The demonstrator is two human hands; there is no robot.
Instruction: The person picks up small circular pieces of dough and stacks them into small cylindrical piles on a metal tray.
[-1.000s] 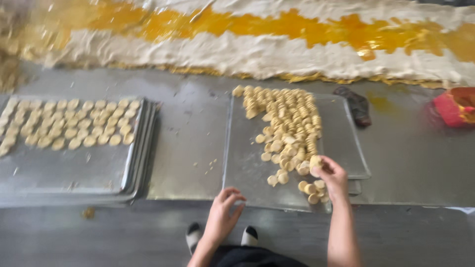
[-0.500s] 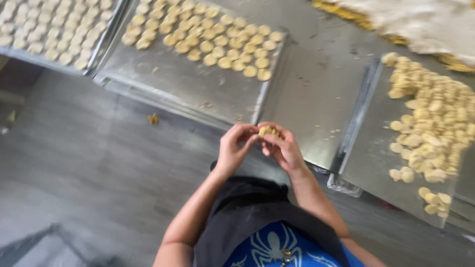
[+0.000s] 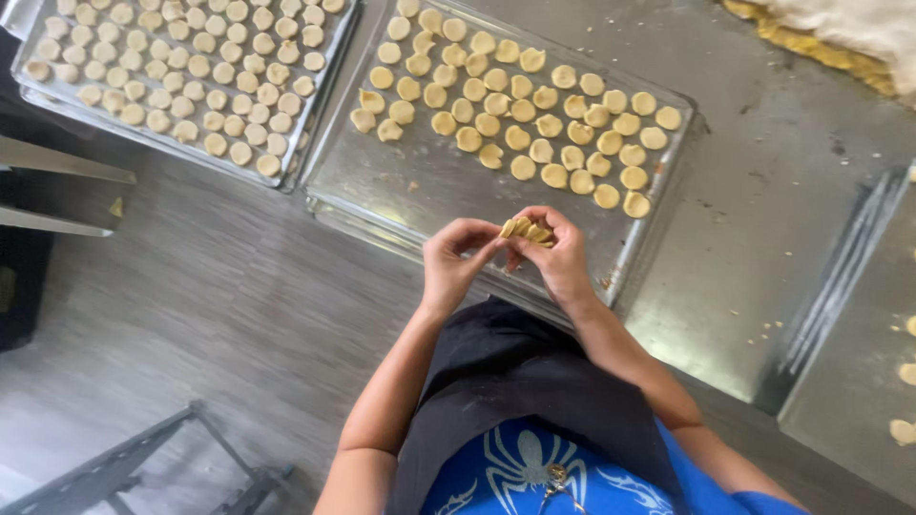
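- Two hands meeting over the near edge of the middle tray, both closed around one small stack of dough pieces (image 3: 527, 230).
- Right hand (image 3: 558, 256) curled under and around the stack, fingers wrapped, thumb pressed on top; palm side hidden.
- Left hand (image 3: 454, 259) pinching the stack's left end with fingertips and thumb; exact contact point hard to make out behind the knuckles.
- Count of pieces in the stack impossible to tell: only thin yellow edges showing between the fingers.
- Directly beneath and beyond: middle tray (image 3: 401, 195), metal, its far half carrying rows of round dough pieces (image 3: 520, 110), its near half bare.
- Further left: second tray (image 3: 286, 162), nearly full of paler rounds (image 3: 181, 72), top and left edges cut off by the frame.
- To the right: third tray (image 3: 840, 381), mostly out of frame, a few pieces just visible at the edge.
- Under all of these: grey metal worktop (image 3: 754, 172), scattered with crumbs.
- Top right corner: heap of white and yellow material (image 3: 840, 38), cropped, nature unclear.
- Nearest the camera: black apron (image 3: 515, 381) over a blue shirt (image 3: 534, 467), lower body cut off.
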